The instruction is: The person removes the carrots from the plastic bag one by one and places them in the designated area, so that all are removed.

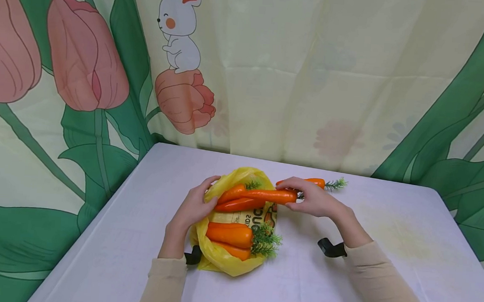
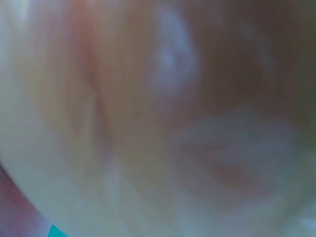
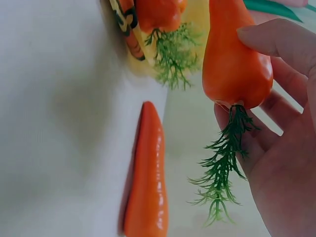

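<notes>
My right hand (image 1: 314, 199) pinches an orange carrot (image 1: 270, 196) near its leafy end, thumb on one side and fingers on the other. The carrot's tip reaches over the mouth of a yellow plastic bag (image 1: 234, 268). Green leaves (image 3: 219, 158) hang from it in the right wrist view. At the bag's left rim, my left hand (image 1: 194, 204) grips the yellow plastic. Inside the bag lie several carrots, some with leaves (image 1: 266, 241) poking out over its right side. The left wrist view is too blurred to make out anything clearly.
Another carrot (image 1: 317, 182) lies on the white-covered table (image 1: 389, 217) behind my right hand. A pale surface printed with dark letters (image 1: 257, 216) shows at the bag. A patterned curtain (image 1: 272, 78) hangs behind the table's far edge. Black wrist mounts (image 1: 331, 247) stick out from the sleeves.
</notes>
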